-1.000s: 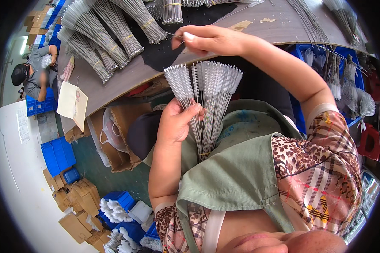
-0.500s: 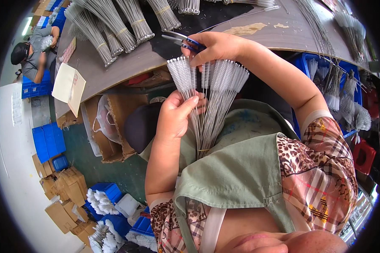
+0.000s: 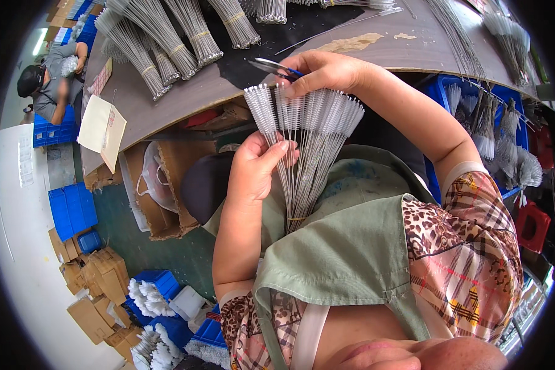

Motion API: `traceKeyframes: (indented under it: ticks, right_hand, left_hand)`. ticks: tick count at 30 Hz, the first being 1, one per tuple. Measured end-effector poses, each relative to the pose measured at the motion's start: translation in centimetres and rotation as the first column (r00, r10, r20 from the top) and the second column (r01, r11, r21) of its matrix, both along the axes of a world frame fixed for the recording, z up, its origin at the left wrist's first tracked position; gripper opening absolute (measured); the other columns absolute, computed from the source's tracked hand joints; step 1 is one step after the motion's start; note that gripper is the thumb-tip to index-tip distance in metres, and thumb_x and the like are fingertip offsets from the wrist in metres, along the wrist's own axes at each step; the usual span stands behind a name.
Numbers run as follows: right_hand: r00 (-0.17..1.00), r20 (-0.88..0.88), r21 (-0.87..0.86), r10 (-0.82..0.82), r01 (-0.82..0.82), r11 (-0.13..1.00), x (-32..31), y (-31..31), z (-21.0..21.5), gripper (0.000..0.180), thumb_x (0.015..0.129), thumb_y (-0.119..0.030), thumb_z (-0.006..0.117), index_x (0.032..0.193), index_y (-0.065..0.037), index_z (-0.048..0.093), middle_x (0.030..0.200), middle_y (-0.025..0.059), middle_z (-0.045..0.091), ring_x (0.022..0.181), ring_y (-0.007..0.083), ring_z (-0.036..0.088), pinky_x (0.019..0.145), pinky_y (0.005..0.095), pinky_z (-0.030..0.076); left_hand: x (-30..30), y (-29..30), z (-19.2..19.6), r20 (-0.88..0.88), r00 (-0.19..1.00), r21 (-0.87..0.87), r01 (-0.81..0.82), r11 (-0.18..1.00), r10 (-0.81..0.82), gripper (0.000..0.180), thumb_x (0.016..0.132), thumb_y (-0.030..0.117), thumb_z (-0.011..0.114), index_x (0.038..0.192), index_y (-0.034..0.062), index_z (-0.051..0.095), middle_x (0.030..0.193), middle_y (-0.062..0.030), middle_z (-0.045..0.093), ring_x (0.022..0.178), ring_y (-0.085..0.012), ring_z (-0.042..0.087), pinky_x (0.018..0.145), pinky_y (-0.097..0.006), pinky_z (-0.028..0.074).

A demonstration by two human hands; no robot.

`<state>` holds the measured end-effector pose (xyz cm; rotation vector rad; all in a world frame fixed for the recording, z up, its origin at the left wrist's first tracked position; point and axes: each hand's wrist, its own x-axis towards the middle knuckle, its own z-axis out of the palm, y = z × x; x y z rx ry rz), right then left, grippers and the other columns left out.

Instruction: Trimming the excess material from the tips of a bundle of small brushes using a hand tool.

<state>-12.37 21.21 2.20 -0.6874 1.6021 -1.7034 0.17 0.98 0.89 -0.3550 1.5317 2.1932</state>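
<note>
Grey-brown board made up the table (image 3: pixel 376 43), its near edge curving across the top of the view, with banded bundles of wire brushes (image 3: pixel 166 43) laid in rows toward its far left corner, seemingly sorted into lots. Below the near edge stood an open cardboard box (image 3: pixel 160 185) and blue crates (image 3: pixel 74 209) on the floor. A fan of thin wire-stemmed brushes (image 3: pixel 308 142) was held upright over the lap, just off the table's near edge, stems gathered by a band low down so the bristle tips spread level. The left hand (image 3: pixel 256 169) gripped the stems mid-length, fingers (image 3: pixel 277 151) closed round them to keep the fan steady. The right hand (image 3: pixel 324 74) sat at the bristle tops, fingers closed on blue-handled scissors (image 3: pixel 277 66), whose blades lay along the tips, likely for trimming.
</note>
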Motion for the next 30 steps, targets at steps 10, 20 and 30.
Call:
traceKeyframes:
  ticks: [10, 20, 30]
  right_hand:
    - [0.997, 0.038, -0.045, -0.06, 0.062, 0.997, -0.3, -0.6, -0.2, 0.025, 0.078, -0.031, 0.072, 0.084, -0.009, 0.061, 0.075, -0.0021, 0.059, 0.076, 0.0082, 0.053, 0.076, 0.0244, 0.039]
    - [0.997, 0.053, -0.008, -0.049, 0.05, 0.999, -0.3, -0.4, 0.2, 0.023, 0.077, -0.016, 0.071, 0.092, -0.006, 0.056, 0.085, -0.0029, 0.055, 0.081, 0.0063, 0.048, 0.076, 0.0208, 0.039]
    - [0.999, 0.016, -0.071, -0.051, 0.052, 0.996, -0.2, -0.3, -0.5, 0.018, 0.078, -0.008, 0.063, 0.093, -0.003, 0.054, 0.08, 0.0013, 0.056, 0.072, 0.0124, 0.058, 0.07, 0.0249, 0.047]
  left_hand:
    - [-0.4, 0.3, -0.3, -0.107, 0.989, -0.092, 0.088, 0.992, -0.098, 0.016, 0.079, 0.002, 0.066, 0.091, 0.0028, 0.054, 0.082, -0.0044, 0.059, 0.068, -0.0142, 0.059, 0.059, -0.026, 0.049]
    - [-0.2, 0.2, 0.1, -0.025, 1.0, -0.045, -0.009, 0.999, 0.007, 0.019, 0.084, 0.009, 0.063, 0.1, -0.0001, 0.056, 0.084, -0.0074, 0.062, 0.07, -0.0153, 0.06, 0.065, -0.029, 0.05]
    - [-0.6, 0.6, 1.4, 0.034, 0.998, 0.005, -0.052, 0.999, 0.052, 0.02, 0.087, 0.002, 0.055, 0.106, -0.0012, 0.051, 0.092, -0.0103, 0.062, 0.075, -0.0178, 0.063, 0.069, -0.032, 0.054]
